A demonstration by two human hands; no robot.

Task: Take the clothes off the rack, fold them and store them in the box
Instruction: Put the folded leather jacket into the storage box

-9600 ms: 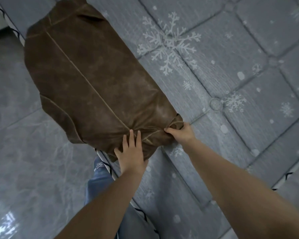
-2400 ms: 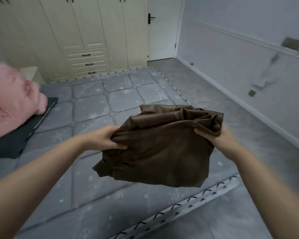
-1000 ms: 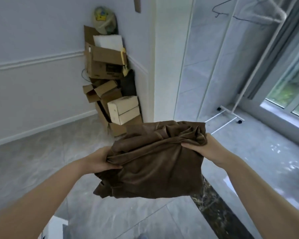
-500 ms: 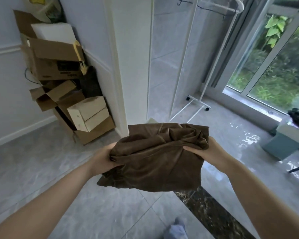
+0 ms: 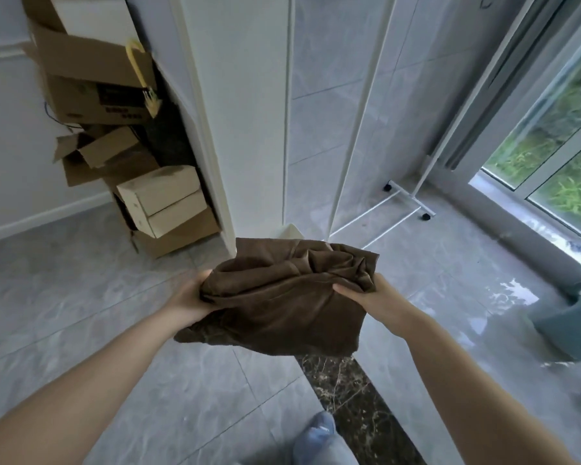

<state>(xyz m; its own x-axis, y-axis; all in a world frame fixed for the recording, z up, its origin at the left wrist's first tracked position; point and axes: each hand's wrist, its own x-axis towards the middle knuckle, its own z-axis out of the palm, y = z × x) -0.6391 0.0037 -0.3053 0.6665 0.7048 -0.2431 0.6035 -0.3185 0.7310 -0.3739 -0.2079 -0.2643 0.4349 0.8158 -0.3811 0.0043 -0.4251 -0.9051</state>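
Left hand (image 5: 190, 298) and right hand (image 5: 371, 298) grip the folded brown garment (image 5: 282, 307) between them.

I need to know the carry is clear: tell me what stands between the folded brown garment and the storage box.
Cannot tell: no storage box can be picked out for sure. Both hands, left hand and right hand, hold the folded brown garment over bare floor tiles. The white rack's base and a cardboard box pile stand further ahead.

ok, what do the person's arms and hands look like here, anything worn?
Both forearms are bare as far as the frame shows: no sleeves, gloves, watch or rings visible on the left hand or the right hand. No markings or cables.
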